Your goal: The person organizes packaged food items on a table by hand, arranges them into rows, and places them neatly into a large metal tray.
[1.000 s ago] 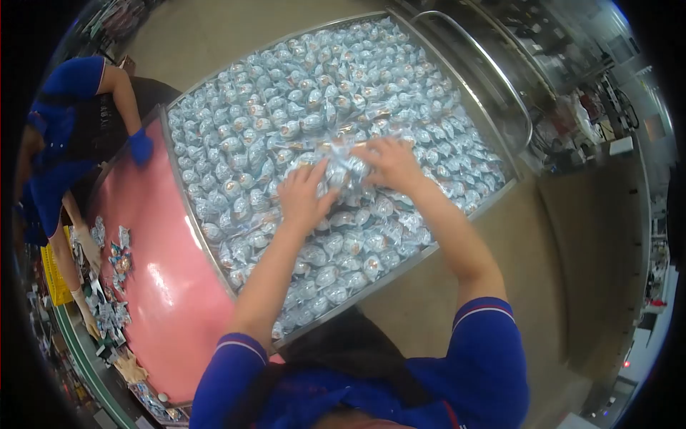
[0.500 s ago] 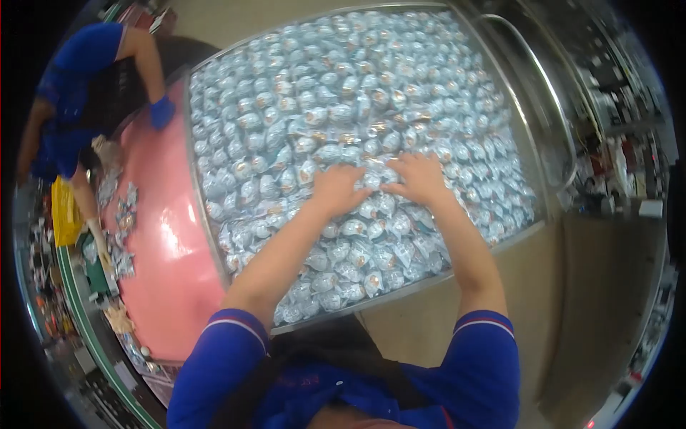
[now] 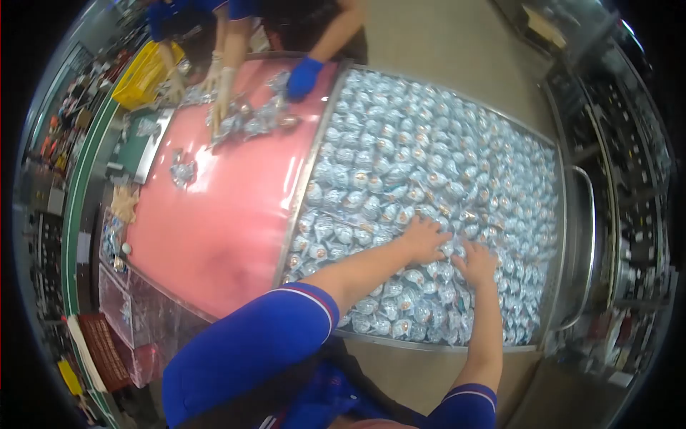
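Observation:
Rows of small, round, silvery-clear wrapped packets (image 3: 400, 136) fill a wide metal-rimmed tray (image 3: 443, 347). Over its near part, my left hand (image 3: 426, 241) lies palm down on the packets with its fingers spread. Close by on the right, my right hand (image 3: 477, 264) rests on them too, fingers apart and thumb pointing toward the left hand. A few packets show in the gap between the two hands. What lies under the palms is hidden.
Left of the tray is a pink tabletop (image 3: 221, 214) with loose wrapped packets (image 3: 261, 121). Co-workers stand at its far side, one wearing a blue glove (image 3: 305, 79), near a yellow basket (image 3: 139, 79). A curved metal handle (image 3: 590, 243) is at the tray's right.
The view has swung left, showing more of the pink table and the co-workers. Both my hands stay spread on the packets, nearer the tray's front edge, and the blue-gloved hand is among loose packets.

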Action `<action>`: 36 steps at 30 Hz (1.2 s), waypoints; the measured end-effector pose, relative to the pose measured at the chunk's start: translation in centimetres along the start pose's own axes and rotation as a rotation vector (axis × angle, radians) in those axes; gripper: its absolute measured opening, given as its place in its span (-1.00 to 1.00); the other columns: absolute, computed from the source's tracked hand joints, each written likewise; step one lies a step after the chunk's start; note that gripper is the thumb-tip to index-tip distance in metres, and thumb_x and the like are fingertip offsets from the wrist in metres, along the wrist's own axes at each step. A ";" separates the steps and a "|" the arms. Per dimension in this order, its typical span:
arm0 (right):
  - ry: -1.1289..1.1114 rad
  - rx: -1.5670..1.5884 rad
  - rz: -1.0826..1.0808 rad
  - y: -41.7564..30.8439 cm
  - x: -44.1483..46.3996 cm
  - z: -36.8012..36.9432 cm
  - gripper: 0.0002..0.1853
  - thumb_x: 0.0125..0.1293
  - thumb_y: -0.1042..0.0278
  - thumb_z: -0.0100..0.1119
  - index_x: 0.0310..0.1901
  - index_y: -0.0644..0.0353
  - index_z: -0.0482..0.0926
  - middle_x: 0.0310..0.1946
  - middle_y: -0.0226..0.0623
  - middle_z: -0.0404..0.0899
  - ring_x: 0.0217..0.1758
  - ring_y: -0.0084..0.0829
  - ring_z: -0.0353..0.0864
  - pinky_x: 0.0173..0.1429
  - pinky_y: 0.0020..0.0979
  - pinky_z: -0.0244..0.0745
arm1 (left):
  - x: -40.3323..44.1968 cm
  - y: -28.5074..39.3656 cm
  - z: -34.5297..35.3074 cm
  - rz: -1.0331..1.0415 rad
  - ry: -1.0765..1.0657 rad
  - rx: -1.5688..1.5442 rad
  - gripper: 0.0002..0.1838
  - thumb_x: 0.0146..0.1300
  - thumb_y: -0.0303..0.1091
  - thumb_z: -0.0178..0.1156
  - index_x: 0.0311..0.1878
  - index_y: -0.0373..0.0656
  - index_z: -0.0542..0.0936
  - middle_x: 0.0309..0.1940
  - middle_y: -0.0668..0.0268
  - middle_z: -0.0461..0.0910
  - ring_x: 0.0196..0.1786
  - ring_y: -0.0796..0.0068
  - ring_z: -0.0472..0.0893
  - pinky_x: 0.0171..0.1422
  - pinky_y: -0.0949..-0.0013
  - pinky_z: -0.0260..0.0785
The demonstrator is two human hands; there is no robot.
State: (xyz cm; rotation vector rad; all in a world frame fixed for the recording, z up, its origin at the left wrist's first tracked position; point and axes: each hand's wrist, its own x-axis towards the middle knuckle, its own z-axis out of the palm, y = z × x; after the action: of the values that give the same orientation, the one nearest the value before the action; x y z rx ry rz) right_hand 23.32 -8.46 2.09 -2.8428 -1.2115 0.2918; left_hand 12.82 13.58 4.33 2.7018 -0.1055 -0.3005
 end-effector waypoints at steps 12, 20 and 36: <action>0.299 0.200 0.077 -7.0 -5.7 -0.2 -0.64 0.34 0.22 0.25 0.14 0.05 0.60 0.17 -0.15 0.55 0.27 -0.09 0.47 0.31 0.06 0.22 | -30.3 -20.3 -3.4 -0.464 0.904 -0.387 -0.49 0.18 -0.30 0.29 0.23 -0.15 0.54 0.31 0.08 0.46 0.42 0.08 0.38 0.52 0.14 0.20; 0.446 0.237 -0.183 -26.3 -2.8 -3.9 -0.74 0.28 0.44 0.23 0.01 0.17 0.64 -0.06 -0.08 0.64 0.04 -0.02 0.59 0.15 -0.12 0.45 | -49.2 -38.8 -2.2 -0.805 1.120 -0.438 -0.55 0.25 -0.36 0.22 0.23 -0.15 0.54 0.22 0.09 0.53 0.29 0.05 0.51 0.40 0.13 0.32; 0.109 0.274 -0.917 -75.5 14.6 1.2 -0.67 0.19 0.41 0.27 0.02 0.01 0.65 0.06 -0.32 0.60 0.18 -0.22 0.53 0.14 -0.12 0.43 | -63.5 -56.2 -4.3 -0.805 1.184 -0.578 -0.66 0.30 -0.40 0.23 0.14 -0.17 0.61 0.10 0.15 0.61 0.14 0.25 0.62 0.18 0.27 0.51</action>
State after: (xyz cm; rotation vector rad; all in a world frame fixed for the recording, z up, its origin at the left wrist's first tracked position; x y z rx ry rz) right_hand -20.67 54.46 6.78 -1.7954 -2.0589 0.2194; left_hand -46.42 73.94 -2.83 1.8170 1.1872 0.9076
